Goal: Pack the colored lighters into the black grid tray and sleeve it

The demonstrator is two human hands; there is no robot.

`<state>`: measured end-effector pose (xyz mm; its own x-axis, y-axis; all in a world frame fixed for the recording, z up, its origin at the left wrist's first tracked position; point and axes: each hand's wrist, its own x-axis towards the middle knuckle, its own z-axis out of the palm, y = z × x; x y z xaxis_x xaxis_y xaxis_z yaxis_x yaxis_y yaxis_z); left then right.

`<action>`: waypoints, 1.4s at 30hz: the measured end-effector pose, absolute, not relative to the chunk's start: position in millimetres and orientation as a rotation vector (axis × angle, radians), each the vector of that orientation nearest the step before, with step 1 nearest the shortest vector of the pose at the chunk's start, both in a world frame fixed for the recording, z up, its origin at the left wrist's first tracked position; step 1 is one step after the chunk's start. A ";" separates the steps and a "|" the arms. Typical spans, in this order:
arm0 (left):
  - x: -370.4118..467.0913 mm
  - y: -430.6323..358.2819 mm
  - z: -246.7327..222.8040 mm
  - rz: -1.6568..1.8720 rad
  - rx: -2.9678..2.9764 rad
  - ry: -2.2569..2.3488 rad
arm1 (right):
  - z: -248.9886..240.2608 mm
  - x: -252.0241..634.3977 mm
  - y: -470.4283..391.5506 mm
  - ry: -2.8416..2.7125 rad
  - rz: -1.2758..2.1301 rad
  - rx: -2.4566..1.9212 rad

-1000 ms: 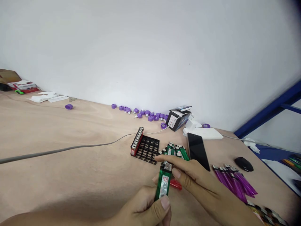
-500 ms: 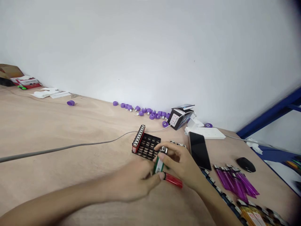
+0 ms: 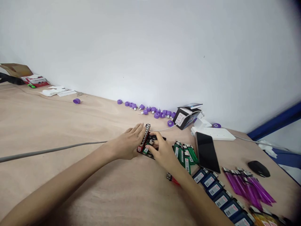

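Observation:
A black grid tray point(image 3: 150, 155) stands on the table, with a row of red lighters point(image 3: 141, 148) upright along its left side. My left hand point(image 3: 129, 142) lies flat against the outer side of that row, fingers stretched out together. Between thumb and fingers, my right hand point(image 3: 162, 152) grips a green lighter point(image 3: 146, 149) by its metal top. Its lower end is down in the tray beside the red row; whether it is fully seated I cannot tell. A loose red lighter point(image 3: 173, 179) lies partly hidden by my right forearm.
Right of the tray lie green lighters point(image 3: 181, 155), blue lighters point(image 3: 215, 189), purple lighters point(image 3: 251, 190) and yellow lighters point(image 3: 262, 216). A phone point(image 3: 207, 152), a mouse point(image 3: 259, 168) and a white power strip point(image 3: 217, 134) are nearby. Purple caps point(image 3: 157, 115) line the wall; a grey cable point(image 3: 70, 147) crosses the left.
The green lighter has gone from between both hands to the tray, in my right hand. My left hand has let go of it and moved up-left against the red row. The view has shifted slightly.

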<state>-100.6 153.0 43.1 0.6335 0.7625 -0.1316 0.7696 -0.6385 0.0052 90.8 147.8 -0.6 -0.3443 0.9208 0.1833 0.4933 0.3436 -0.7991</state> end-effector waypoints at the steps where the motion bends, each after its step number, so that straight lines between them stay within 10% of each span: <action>1: -99.0 153.5 41.3 -0.207 2.780 1.340 | -2.5 90.4 148.2 -1.978 0.856 -1.225; 29: -91.0 146.4 45.0 0.014 2.812 1.332 | -22.1 109.5 126.8 -2.127 0.325 -1.302; 37: -47.9 98.4 30.1 0.892 2.563 0.532 | -16.8 181.7 90.7 -2.054 -0.572 -2.120; 42: -21.9 59.1 -25.2 0.623 1.884 0.519 | -18.6 185.0 87.4 -2.071 -0.490 -2.276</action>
